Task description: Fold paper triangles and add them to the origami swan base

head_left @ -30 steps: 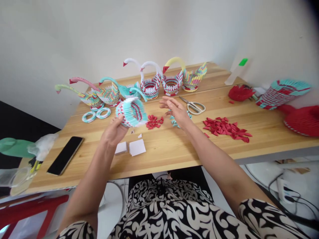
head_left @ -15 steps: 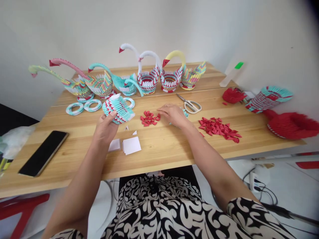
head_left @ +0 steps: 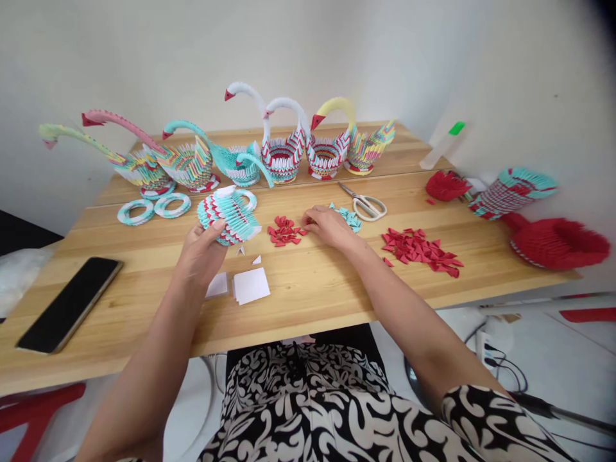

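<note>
A folded-paper basket body [head_left: 228, 215] in turquoise, red and white is tilted on its side in my left hand [head_left: 201, 253]. The left thumb presses on its near wall, and the other fingers are hidden behind it. Over the table, my right hand [head_left: 330, 228] is at the right edge of a small pile of red folded paper pieces [head_left: 285, 231]. Its thumb and fingertips are closed together around a red piece, mostly covered by the fingers. Turquoise folded pieces [head_left: 349, 217] lie just beyond this hand.
Several paper swans [head_left: 283, 160] line the back. Turquoise-white rings [head_left: 136, 212], a phone [head_left: 72, 305] and white paper slips [head_left: 252, 285] lie left and in front. Scissors [head_left: 364, 204], a larger red pile [head_left: 421, 247] and a red paper swan [head_left: 561, 242] are on the right.
My right hand has drawn slightly nearer and its fingers have curled in at the red pile, uncovering more turquoise pieces. My left hand keeps the basket body. The view has shifted a little.
</note>
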Motion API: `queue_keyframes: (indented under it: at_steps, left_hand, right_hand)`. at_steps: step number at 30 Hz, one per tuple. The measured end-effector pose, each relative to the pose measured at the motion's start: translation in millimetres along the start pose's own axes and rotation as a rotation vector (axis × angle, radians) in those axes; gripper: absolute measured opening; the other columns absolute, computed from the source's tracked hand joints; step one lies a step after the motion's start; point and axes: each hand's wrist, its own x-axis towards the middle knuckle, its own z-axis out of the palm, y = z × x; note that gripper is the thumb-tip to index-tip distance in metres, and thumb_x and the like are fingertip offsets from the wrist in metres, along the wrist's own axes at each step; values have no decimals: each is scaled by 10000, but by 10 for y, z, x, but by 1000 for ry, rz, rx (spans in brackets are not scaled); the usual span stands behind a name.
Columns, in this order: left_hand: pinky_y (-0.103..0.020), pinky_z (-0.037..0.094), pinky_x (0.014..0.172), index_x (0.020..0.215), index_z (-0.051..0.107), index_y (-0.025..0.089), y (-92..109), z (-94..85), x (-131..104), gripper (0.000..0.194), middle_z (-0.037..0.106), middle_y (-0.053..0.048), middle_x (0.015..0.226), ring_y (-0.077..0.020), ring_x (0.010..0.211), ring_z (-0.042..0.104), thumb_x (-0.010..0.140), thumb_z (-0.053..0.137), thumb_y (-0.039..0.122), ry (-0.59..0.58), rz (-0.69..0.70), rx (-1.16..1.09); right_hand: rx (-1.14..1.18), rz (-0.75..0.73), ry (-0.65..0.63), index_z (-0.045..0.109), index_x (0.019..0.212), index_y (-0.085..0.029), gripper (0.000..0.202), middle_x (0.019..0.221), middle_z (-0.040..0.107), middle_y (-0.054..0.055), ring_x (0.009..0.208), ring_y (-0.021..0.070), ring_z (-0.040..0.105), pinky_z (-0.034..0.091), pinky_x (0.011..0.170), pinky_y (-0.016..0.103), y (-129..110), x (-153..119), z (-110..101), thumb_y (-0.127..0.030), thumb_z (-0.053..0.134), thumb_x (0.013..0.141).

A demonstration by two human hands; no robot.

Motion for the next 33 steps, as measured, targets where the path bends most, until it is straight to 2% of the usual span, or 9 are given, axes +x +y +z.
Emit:
queue_keyframes:
  at_steps: [4,9,15,21,24,29,33]
  left_hand:
    - [-457,526,1032,1225,638,215,5,9,0,594,724,-97,1147,-333,1203,615,685,852,332,13,-17,-8]
    - [-454,530,1029,1231,635,218,25,21,-5,623,725,-92,1144,-335,1196,619,663,867,326,31,-30,-24]
    - [-468,531,1026,1241,629,217,17,6,-14,616,722,-98,1150,-341,1183,627,678,858,320,32,-41,-20]
    - [-472,526,1034,1256,619,221,2,6,-14,621,719,-98,1158,-338,1187,624,691,851,332,28,-37,-10]
    - [-473,524,1036,1256,619,221,7,7,-10,635,718,-98,1159,-340,1189,623,678,859,334,33,-40,-11]
    - [-479,521,1039,1246,628,212,6,-15,-5,600,722,-105,1148,-340,1197,618,701,842,345,38,-40,7]
    - [-483,513,1047,1225,643,203,-12,-38,-2,551,726,-106,1134,-340,1203,613,726,824,351,29,-43,7]
  right_hand:
    - [-14,0,27,673,1194,-155,337,1058,691,111,995,247,609,407,838,318,49,-39,-63,-238,677,867]
    - [63,-47,153,715,1148,-173,276,1072,708,98,1010,228,608,412,863,327,185,-63,-130,-152,556,923]
    - [7,-114,25,717,1150,-220,279,1105,710,74,1049,254,603,387,878,347,184,-30,-86,-209,656,878]
    - [-8,-73,-24,744,961,-210,119,974,712,71,962,224,621,372,811,318,129,1,-62,-242,661,883]
    - [-28,-86,67,721,932,-184,91,960,713,76,950,228,625,369,815,323,60,-10,-83,-227,652,891]
    - [54,-190,341,686,954,-180,161,921,729,68,881,204,629,386,827,328,-173,-76,-143,-312,593,944]
    - [78,-300,432,691,945,-188,233,870,712,68,871,202,616,398,820,335,-324,-123,-181,-371,548,964]
